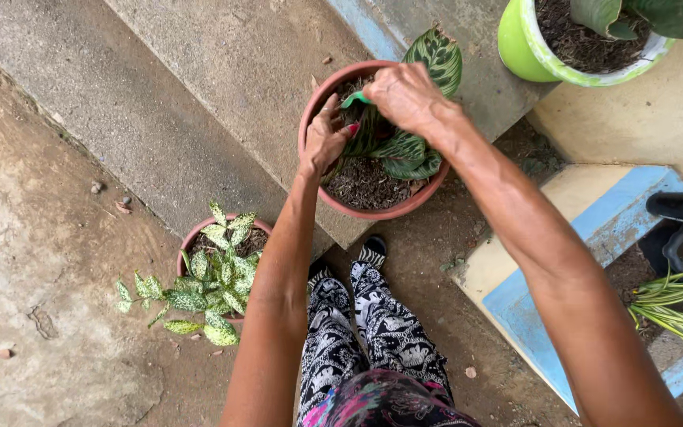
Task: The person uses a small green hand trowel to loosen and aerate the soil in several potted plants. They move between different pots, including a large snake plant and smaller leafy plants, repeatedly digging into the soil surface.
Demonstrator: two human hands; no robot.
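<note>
Hands meet over a terracotta pot (373,212) on a concrete step (223,95): my left hand (324,142) has its fingers curled narrowly into the striped leaves of the plant (401,150), and my right hand (406,96) is closed, pinching a green leaf (355,99) at the top. Below my left arm sits a smaller pot (199,233) of speckled leaves; beyond my right hand stands a lime-green pot (519,47).

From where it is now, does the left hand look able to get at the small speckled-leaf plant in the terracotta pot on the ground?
Probably yes: the left hand has open ground toward the speckled-leaf plant, nothing between.
</note>
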